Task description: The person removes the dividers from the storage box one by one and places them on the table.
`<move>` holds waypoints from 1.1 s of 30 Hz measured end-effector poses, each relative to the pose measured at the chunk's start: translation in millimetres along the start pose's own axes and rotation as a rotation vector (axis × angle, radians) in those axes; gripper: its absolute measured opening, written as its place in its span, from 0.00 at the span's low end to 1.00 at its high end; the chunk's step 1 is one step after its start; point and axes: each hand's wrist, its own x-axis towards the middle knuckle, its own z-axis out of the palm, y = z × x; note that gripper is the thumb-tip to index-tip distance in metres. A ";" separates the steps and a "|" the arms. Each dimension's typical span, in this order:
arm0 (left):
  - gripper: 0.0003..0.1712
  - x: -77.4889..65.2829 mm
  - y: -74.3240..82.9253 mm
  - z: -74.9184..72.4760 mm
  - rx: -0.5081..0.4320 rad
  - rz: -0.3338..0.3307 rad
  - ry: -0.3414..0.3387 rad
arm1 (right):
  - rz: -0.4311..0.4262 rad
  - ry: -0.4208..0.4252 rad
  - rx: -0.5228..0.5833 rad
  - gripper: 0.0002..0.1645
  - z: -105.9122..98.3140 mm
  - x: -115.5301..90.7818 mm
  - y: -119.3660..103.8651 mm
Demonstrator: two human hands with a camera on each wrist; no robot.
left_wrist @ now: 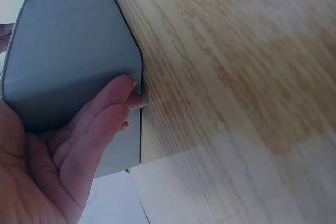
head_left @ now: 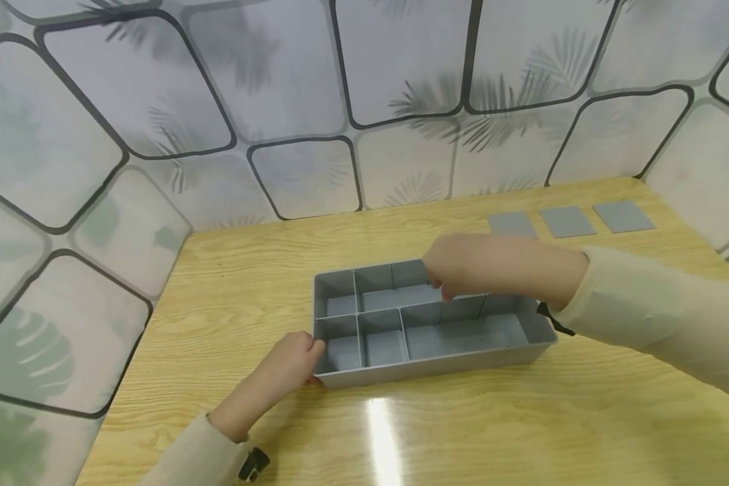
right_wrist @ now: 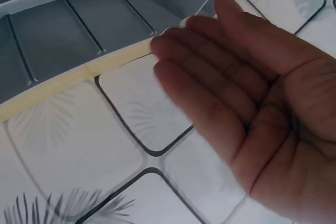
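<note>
Gray compartment tray (head_left: 437,366) on a wooden tabletop (head_left: 243,270), as I see it from inside the room. The tray rests with its open side up; its long axis runs left to right across the person's front, the right end set slightly farther away than the left. A lengthwise divider (head_left: 422,316), parallel to that axis, parts it into two rows. At the tray's near left corner the left hand (head_left: 291,358) grips the short end, fingers bent along the outer wall. The right hand (head_left: 466,262) reaches over the tray's far row, near mid-length, its fingers lightly bent; I cannot tell whether the fingertips pinch anything. Beyond the tray's right half, three flat gray panels (head_left: 568,221) lie in a row, apart from one another. Behind the tray, past the tabletop, rises a wall covering (head_left: 407,162) patterned with rounded, outlined blocks and leaves.
</note>
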 end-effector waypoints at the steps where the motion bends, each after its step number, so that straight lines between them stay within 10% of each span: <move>1: 0.18 0.0 -0.2 0.1 0.000 0.002 0.002 | -0.031 -0.021 -0.022 0.08 0.0 1.9 -2.9; 8: 0.18 -1.1 -0.1 0.6 0.004 -0.005 0.004 | -0.226 -0.094 -0.128 0.11 1.6 13.6 -19.2; 15: 0.19 -2.2 -0.7 2.1 0.004 -0.011 -0.006 | -0.479 0.029 -0.316 0.08 18.1 20.1 -26.6; 25: 0.19 -3.6 0.3 -0.3 0.007 0.000 -0.015 | -0.392 -0.125 -0.400 0.13 30.3 28.9 -52.5; 33: 0.19 -0.5 1.5 -1.1 -0.013 -0.005 -0.014 | -0.497 -0.063 -0.571 0.14 42.4 35.8 -56.4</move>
